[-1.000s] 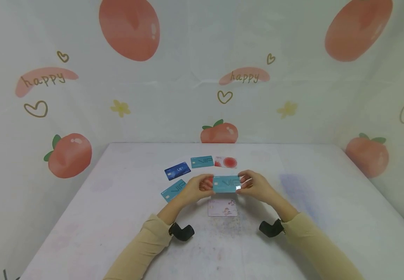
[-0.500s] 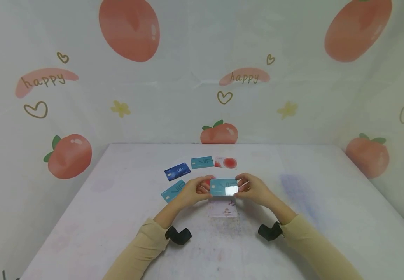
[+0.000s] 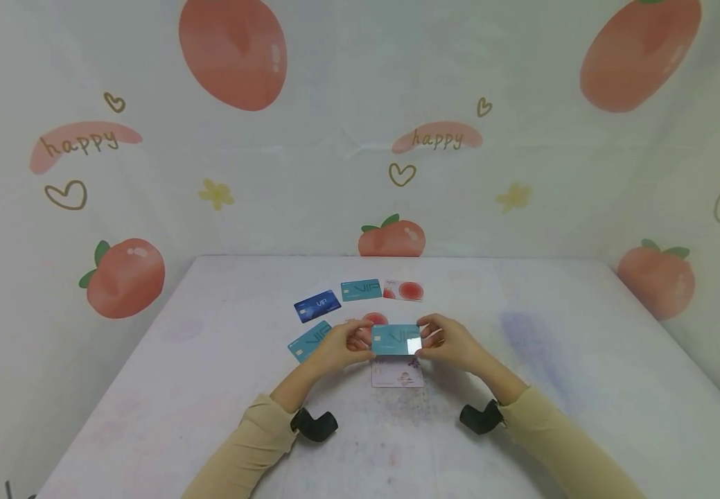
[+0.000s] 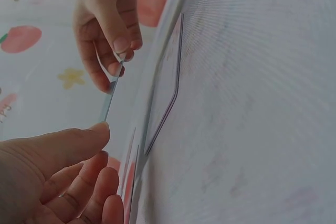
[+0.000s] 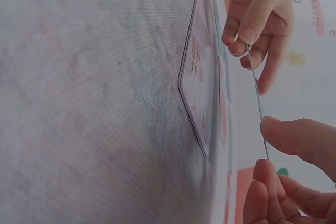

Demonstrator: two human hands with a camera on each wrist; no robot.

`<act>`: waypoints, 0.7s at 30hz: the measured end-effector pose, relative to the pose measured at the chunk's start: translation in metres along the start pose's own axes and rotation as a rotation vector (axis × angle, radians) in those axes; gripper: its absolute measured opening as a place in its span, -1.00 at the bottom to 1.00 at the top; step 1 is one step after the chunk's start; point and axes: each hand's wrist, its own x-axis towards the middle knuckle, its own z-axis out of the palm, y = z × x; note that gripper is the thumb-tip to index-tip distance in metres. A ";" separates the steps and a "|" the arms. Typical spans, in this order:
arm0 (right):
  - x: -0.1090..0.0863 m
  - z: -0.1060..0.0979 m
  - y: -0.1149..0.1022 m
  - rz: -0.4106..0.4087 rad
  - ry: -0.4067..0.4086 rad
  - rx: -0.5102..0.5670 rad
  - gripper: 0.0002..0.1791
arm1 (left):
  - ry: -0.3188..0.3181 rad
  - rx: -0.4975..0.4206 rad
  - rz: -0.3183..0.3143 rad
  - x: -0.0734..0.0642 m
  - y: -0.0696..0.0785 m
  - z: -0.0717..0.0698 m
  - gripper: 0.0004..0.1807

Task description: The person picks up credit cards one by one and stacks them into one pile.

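Note:
Both hands hold one teal VIP card [image 3: 391, 338] up over the table, a bright glare patch near its lower right corner. My left hand [image 3: 338, 346] pinches its left end between thumb and fingers, and my right hand [image 3: 453, 342] pinches the right end. Seen edge-on in the left wrist view, the card [image 4: 111, 98] spans the two thumbs. Below it on the table lies a pale card with a pink flower print [image 3: 397, 375], its top edge overlapped by the held card. Behind the held card a red-and-white card [image 3: 375, 319] is partly hidden.
A second teal VIP card [image 3: 311, 339], partly behind the left hand, a dark blue VIP card [image 3: 317, 305], another teal card [image 3: 362, 289] and a card with a red circle [image 3: 404, 290] lie in an arc on the white table [image 3: 222, 388]. A printed curtain hangs behind.
Both hands have drawn the held teal card toward the body and slightly left, lowering it in the view over the pale card. More of the red-and-white card behind shows. The other cards stay put.

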 end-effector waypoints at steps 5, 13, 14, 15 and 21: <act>-0.002 0.001 -0.001 0.017 -0.011 0.003 -0.46 | 0.002 -0.007 -0.004 -0.002 -0.001 0.000 -0.43; -0.005 0.001 -0.003 -0.005 -0.035 0.028 -0.46 | -0.006 0.013 -0.030 -0.003 0.001 0.001 -0.43; -0.005 0.001 -0.003 -0.010 -0.037 0.030 -0.46 | -0.008 0.012 -0.033 -0.003 0.000 0.001 -0.43; -0.006 0.001 -0.003 -0.016 -0.040 0.034 -0.46 | -0.009 0.012 -0.034 -0.003 0.000 0.001 -0.43; -0.006 0.001 0.000 -0.038 -0.058 0.040 -0.46 | -0.008 0.032 -0.064 -0.006 0.000 0.003 -0.43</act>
